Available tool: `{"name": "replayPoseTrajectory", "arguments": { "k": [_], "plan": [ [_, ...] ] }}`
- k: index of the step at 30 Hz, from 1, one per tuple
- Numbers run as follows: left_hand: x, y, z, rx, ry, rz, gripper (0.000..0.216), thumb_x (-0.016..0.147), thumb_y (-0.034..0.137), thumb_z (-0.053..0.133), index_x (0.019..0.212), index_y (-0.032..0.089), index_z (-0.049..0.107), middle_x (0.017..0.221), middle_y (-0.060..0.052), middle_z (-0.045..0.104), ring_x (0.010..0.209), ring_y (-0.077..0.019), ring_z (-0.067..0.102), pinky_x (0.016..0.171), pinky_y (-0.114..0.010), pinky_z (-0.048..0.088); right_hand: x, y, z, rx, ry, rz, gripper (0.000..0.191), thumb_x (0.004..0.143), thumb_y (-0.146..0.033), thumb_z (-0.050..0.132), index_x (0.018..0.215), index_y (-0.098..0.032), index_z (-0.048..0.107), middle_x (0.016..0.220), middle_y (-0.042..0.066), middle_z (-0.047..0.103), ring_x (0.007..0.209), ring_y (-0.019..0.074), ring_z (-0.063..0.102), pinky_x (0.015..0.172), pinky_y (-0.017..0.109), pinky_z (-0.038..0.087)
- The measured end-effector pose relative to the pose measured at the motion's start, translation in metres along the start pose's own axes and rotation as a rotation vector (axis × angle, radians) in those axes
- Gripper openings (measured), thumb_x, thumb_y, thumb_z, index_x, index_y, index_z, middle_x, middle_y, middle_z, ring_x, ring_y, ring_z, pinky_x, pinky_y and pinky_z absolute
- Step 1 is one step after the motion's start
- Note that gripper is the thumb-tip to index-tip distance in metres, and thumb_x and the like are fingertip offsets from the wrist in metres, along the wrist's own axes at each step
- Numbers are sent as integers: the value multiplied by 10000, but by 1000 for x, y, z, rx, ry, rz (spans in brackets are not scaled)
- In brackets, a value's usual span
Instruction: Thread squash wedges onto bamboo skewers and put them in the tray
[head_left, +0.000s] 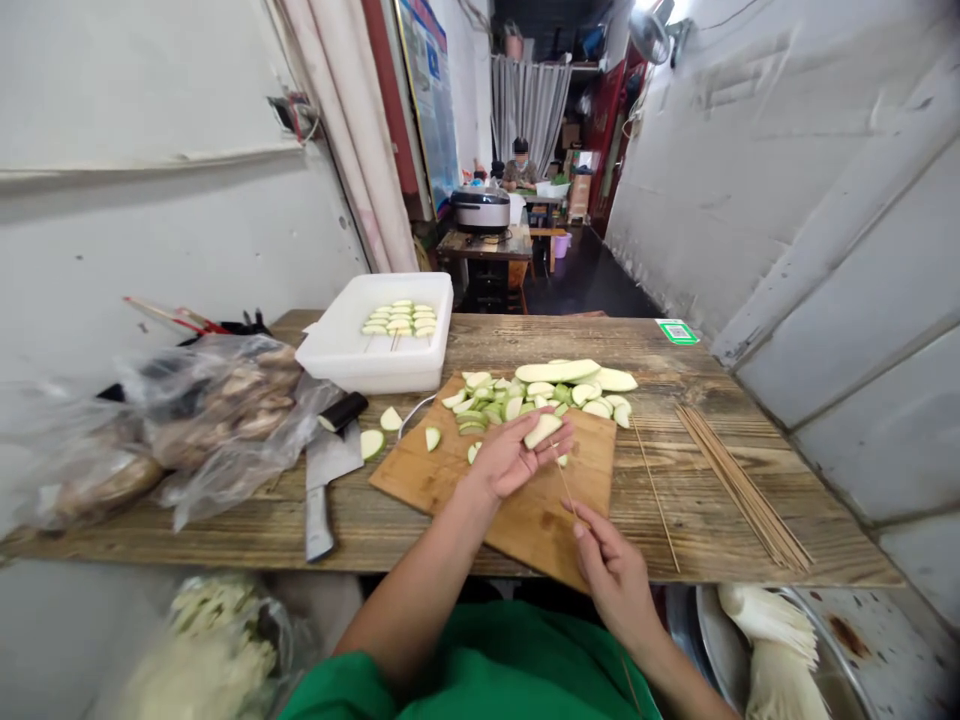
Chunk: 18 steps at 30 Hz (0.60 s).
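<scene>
My left hand (514, 458) is turned palm up over the cutting board (409, 470), holding a pale zucchini slice (542, 431) with a green rim between thumb and fingers. Below and to the right, my right hand (613, 565) pinches a thin wooden skewer (567, 486) that points up toward the slice. Whether the skewer's tip touches the slice, I cannot tell. Behind my left hand, a heap of cut zucchini slices (491, 395) lies across the board's far edge. Longer zucchini pieces (556, 371) rest at the back of the heap.
A white plastic tub (371, 372) holds skewered slices. A cleaver (321, 500) lies left of the board, beside plastic bags (217, 420). Bundled skewers (739, 485) and a single skewer (657, 495) are on the right. A person (519, 172) sits far back.
</scene>
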<state>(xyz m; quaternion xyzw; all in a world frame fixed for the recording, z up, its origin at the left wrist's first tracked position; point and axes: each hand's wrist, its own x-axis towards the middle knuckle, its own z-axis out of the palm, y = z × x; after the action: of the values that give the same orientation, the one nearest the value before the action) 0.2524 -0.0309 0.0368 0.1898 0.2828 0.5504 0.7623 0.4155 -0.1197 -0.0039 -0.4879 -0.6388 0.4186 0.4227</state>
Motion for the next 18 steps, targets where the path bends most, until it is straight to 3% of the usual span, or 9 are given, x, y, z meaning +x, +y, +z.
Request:
{"name": "replayPoseTrajectory", "arguments": {
  "k": [5,10,13,18],
  "plan": [
    [2,13,-8,158,164,95,125,828,198,516,891,106,572,850,-108,686,809,-186,664,738,-322,539,7,7,9,90,-95,33,410,862,-414,452,1182,-193,582,478,-23,521,431,130,483,414,224,402],
    [2,14,-14,187,112,114,101,798,195,569,851,109,578,855,-100,686,777,-175,664,698,-285,543,8,10,12,113,-119,41,346,853,-370,480,1099,-177,630,490,-34,473,417,97,416,407,208,360],
    [4,11,-17,157,157,96,107,809,185,551,866,102,590,852,-104,686,766,-169,664,705,-288,544,8,12,14,105,-141,70,340,848,-380,491,1072,-182,653,472,-31,476,399,97,407,378,204,341],
    [3,8,-18,128,184,67,136,813,182,555,901,86,594,882,-127,680,816,-188,663,758,-313,538,9,15,20,179,-120,121,413,850,-422,488,1160,-180,613,471,-22,522,408,114,466,373,206,371]
  ]
}}
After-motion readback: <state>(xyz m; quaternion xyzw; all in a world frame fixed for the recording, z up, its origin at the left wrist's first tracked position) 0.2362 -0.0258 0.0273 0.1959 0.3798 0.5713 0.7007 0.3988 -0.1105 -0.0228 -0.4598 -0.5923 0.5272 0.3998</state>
